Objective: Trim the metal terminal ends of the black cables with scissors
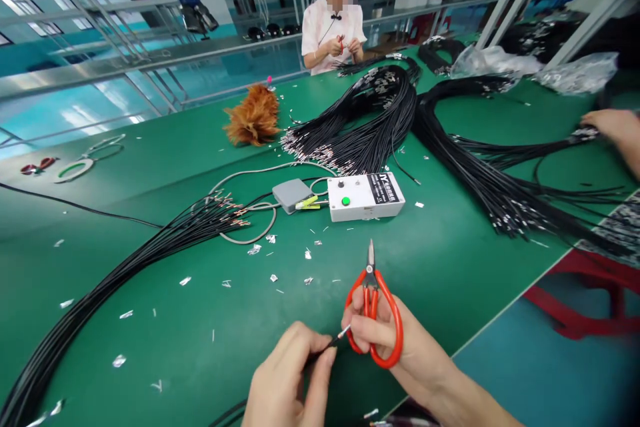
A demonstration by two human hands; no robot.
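Near the front edge of the table, my left hand (295, 373) pinches a black cable (327, 345) between thumb and fingers. The cable's stripped, pale end points up and right toward my other hand. My right hand (383, 327) is wrapped through the red-handled scissors (371, 280), whose short blades point away from me and look closed. Its thumb and fingertips are at the cable's bare tip; whether they grip it I cannot tell. Ahead of the scissors lies a white control box (365, 197) with a green button, beside a small grey box (292, 195).
A bundle of black cables (150, 250) lies at left, and larger bundles (370, 120) lie beyond the box. Foil scraps (273, 277) dot the green table (240, 347). Behind is a brown fluffy duster (254, 115). A co-worker (333, 27) is across; another person's hand (615, 130) is at right.
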